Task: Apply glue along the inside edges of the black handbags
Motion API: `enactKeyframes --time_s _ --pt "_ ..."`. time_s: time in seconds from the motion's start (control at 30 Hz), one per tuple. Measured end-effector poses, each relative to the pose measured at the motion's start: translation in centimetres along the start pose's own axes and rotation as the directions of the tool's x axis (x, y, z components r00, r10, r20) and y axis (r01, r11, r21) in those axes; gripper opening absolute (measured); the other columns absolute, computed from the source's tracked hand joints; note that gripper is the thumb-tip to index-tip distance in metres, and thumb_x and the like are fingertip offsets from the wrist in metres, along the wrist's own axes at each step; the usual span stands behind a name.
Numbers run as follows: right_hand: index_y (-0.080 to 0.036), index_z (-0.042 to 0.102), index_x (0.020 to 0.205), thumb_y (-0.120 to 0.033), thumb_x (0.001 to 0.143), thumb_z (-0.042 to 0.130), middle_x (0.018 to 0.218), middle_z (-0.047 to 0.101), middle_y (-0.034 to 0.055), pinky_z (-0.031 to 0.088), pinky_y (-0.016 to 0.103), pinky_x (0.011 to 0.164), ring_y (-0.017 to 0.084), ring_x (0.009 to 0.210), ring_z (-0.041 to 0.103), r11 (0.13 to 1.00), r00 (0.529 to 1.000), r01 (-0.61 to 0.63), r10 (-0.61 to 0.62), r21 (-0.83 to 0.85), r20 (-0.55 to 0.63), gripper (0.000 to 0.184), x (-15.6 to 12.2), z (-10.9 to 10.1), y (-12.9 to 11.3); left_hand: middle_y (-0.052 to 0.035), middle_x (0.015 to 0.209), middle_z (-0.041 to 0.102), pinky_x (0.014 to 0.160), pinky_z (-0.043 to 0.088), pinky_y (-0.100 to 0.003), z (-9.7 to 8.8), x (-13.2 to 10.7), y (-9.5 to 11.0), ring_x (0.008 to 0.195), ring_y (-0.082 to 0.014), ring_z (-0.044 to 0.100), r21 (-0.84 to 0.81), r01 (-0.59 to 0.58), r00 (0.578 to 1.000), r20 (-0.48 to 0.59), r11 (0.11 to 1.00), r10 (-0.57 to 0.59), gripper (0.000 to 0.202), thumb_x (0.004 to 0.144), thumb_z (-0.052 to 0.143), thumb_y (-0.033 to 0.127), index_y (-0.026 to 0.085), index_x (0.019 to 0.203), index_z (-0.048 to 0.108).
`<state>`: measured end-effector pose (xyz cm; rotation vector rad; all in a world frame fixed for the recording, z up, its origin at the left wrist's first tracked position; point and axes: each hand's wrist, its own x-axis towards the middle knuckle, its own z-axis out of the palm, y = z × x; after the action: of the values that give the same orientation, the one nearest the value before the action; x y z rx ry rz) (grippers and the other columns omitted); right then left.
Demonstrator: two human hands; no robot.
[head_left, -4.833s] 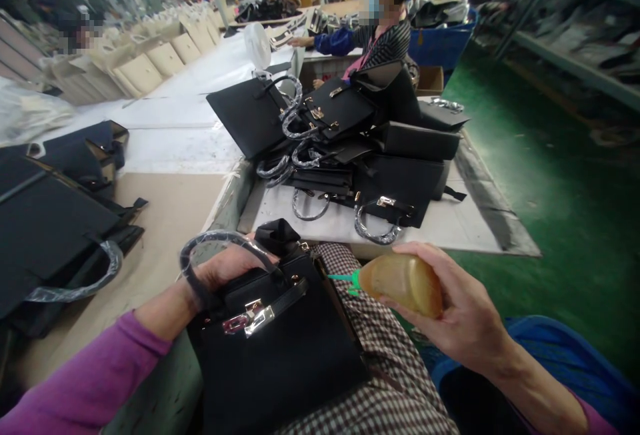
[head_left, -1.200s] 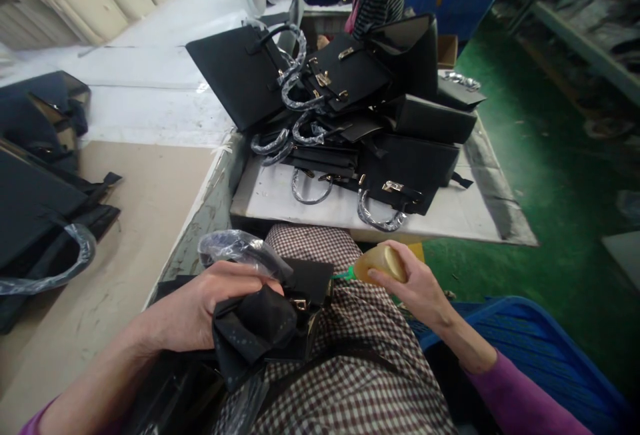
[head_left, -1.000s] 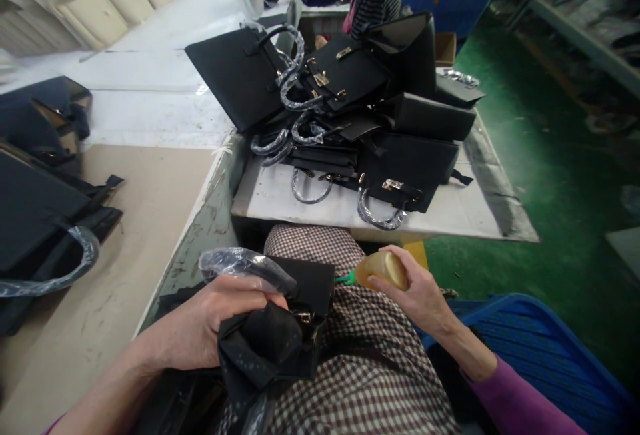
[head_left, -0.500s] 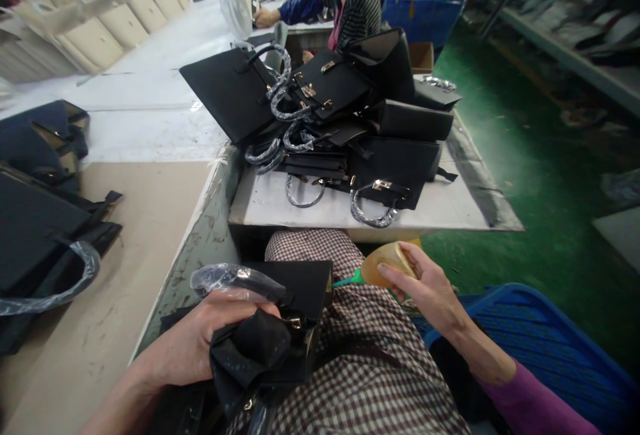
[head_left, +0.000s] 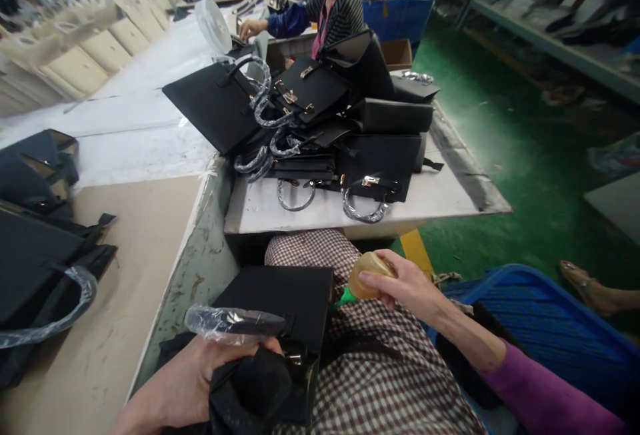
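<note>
A black handbag [head_left: 285,295] lies across my lap, its handle [head_left: 233,323] wrapped in clear plastic. My left hand [head_left: 220,361] is closed on the bag near the base of that handle, and dark fabric bunches below the fingers. In my right hand [head_left: 393,281] is a squeeze bottle [head_left: 367,275] of amber liquid, tilted with its green nozzle [head_left: 346,297] pointing left. The nozzle's tip reaches the right side edge of the bag; whether it touches or goes inside I cannot tell.
Ahead, a pile of black handbags [head_left: 320,115] sits on a white-topped table [head_left: 465,188]. More dark bags [head_left: 40,248] lie on the left bench [head_left: 145,221]. At my right stands a blue basket [head_left: 530,328]. Across the table a masked person [head_left: 340,11] reaches out a hand.
The bottle has come slightly left and down, its nozzle now closer against the bag's side. The bag has tipped to show more of its flat black panel. My view has shifted a little.
</note>
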<state>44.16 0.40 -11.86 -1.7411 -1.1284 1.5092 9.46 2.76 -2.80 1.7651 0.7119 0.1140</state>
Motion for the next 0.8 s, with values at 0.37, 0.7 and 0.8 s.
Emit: enactKeyframes --time_s 0.37,0.7,0.8 --pt "-0.016 0.063 0.098 -0.058 0.078 0.079 0.071 0.066 0.0008 0.044 0.022 0.040 0.011 0.047 0.052 0.939 0.996 -0.095 0.091 0.332 0.027 0.049 -1.6 -0.7 0.7 -0.0059 0.105 0.078 0.094 0.054 -0.028 -0.4 -0.4 -1.6 0.101 -0.0235 0.072 0.016 0.079 0.997 0.009 0.997 -0.080 0.017 0.092 0.072 0.033 0.022 0.106 0.075" --pt "-0.017 0.064 0.102 -0.051 0.079 0.083 0.071 0.066 -0.0006 0.047 0.022 0.040 0.011 0.047 0.054 0.934 0.990 -0.010 0.060 0.358 -0.129 0.045 -0.7 -0.2 2.1 -0.0047 0.108 0.078 0.097 0.053 -0.027 -0.7 -0.1 -1.6 0.104 -0.0238 0.071 0.079 0.088 0.996 0.022 0.993 -0.090 0.018 0.093 0.070 0.032 0.024 0.109 0.076" --pt "-0.017 0.064 0.103 -0.048 0.080 0.083 0.074 0.068 0.0004 0.048 0.023 0.039 0.011 0.046 0.055 0.941 0.991 -0.005 0.050 0.338 -0.124 0.043 -0.4 0.0 2.5 -0.0060 0.108 0.078 0.097 0.053 -0.030 -0.8 0.0 -1.5 0.104 -0.0245 0.071 0.080 0.108 0.994 0.021 0.991 -0.110 0.020 0.095 0.066 0.035 0.023 0.108 0.076"
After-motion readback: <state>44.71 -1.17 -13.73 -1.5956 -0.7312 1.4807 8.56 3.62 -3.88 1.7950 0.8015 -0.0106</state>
